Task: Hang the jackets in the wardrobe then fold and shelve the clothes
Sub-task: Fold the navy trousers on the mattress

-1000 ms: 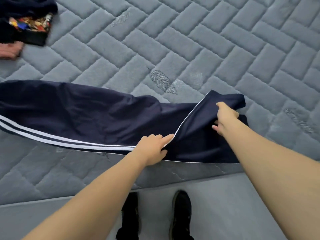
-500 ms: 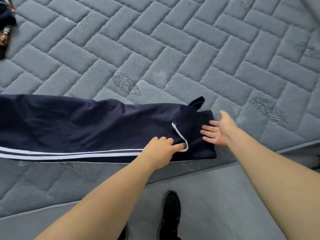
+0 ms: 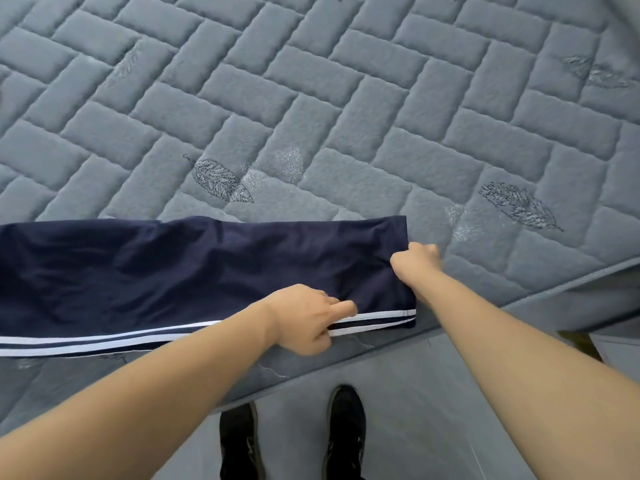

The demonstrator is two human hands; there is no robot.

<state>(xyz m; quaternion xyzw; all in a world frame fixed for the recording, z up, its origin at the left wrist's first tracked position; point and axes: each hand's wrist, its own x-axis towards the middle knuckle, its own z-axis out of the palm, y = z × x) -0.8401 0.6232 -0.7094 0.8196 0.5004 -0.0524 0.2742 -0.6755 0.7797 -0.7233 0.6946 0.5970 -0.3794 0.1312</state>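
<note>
Folded cuff now flattened, both hands pinching trousers, mattress, shoes below.

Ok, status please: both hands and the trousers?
Left hand pinches the striped edge. Right hand grips the trousers' end. Navy trousers flat on mattress. Nothing in the way.
</note>
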